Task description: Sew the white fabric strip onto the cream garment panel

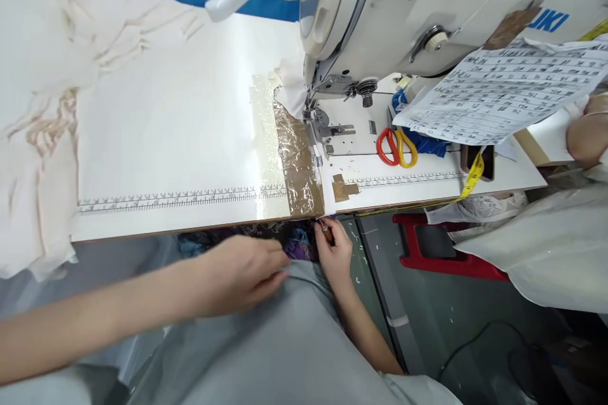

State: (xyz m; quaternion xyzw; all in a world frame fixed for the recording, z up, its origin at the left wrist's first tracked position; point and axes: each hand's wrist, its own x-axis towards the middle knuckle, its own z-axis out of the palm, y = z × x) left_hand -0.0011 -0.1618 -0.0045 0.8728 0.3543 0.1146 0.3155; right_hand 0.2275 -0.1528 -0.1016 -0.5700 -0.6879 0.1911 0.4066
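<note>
My right hand (335, 252) is just below the table's front edge, thumb and fingers pinched together. Something small and brownish shows between them; I cannot make out what it is. Directly above that hand, a narrow white fabric strip (327, 186) runs from the edge back to the presser foot (311, 115) of the sewing machine (380, 12). My left hand (249, 271) hovers over my lap, slightly blurred, its fingers curled in. Whatever it may hold is hidden. Dark patterned fabric (301, 243) with purple parts lies between my hands, under the table edge.
Pale fabric pieces (47, 158) cover the left of the white table (171, 120). Right of the needle lie scissors (398, 149) with red and yellow handles, a phone (487, 164) and a yellow tape measure (472, 177). A written sheet (503, 92) hangs off the machine. A red stool (446, 259) stands at right.
</note>
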